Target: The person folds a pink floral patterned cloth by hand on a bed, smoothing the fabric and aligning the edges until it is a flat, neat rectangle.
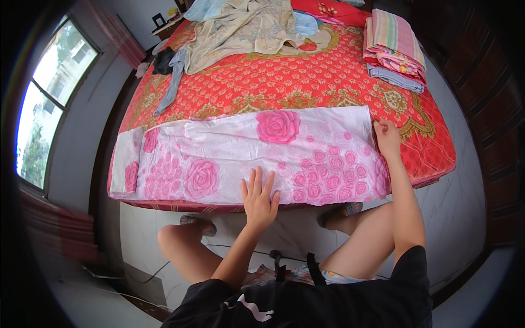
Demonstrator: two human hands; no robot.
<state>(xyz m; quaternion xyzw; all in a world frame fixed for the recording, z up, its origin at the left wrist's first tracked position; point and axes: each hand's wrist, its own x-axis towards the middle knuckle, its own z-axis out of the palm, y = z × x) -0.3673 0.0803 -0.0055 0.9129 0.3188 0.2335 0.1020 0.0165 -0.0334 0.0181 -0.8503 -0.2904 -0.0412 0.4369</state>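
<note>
A white sheet with pink roses (229, 131) lies folded into a long strip along the bed's near edge. Its left end is turned over in a narrow flap. My left hand (259, 203) rests flat on the strip's near side, right of a large rose, fingers spread. At the strip's right end, by its far corner, is my right hand (387, 136). Its fingers are curled together against the sheet's edge; whether cloth is pinched between them is hidden.
Beneath is a red patterned bed cover (240, 82). A crumpled beige blanket (235, 33) lies at the far side, with a grey-blue garment (173, 82) beside it. Folded textiles (394, 46) are stacked at the far right. A window (54, 104) is on the left.
</note>
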